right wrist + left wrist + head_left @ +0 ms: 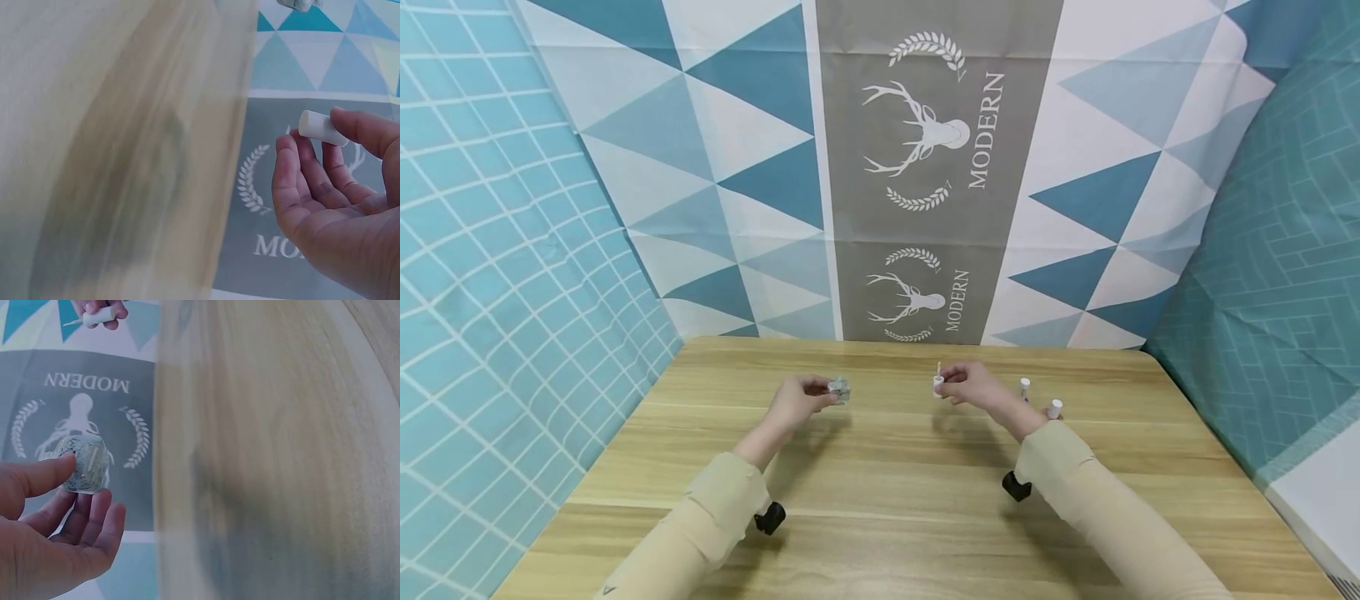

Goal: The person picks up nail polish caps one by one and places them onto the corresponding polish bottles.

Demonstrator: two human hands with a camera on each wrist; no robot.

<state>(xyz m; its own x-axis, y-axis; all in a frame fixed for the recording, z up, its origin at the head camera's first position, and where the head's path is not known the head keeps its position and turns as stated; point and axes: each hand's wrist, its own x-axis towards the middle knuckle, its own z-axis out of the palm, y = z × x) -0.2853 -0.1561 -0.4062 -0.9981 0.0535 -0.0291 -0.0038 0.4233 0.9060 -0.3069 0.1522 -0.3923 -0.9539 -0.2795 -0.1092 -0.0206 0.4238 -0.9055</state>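
My left hand (793,402) pinches a small clear nail polish bottle (839,390) with speckled, silvery contents between thumb and fingers, above the table's far half. In the left wrist view the bottle (87,465) lies tilted on its side in my fingertips, thumb across its face. To the right, my right hand (976,387) grips the white nail polish cap (937,387), whose thin brush points upward in the head view. The right wrist view shows the cap (320,127) between thumb and fingers. Bottle and cap are apart, held at about the same height.
Two more small bottles with white caps, one farther back (1025,384) and one nearer (1056,407), stand by my right forearm, partly hidden. The wooden table (880,500) meets a patterned cloth wall (917,208) behind, with blue-green cloths at both sides.
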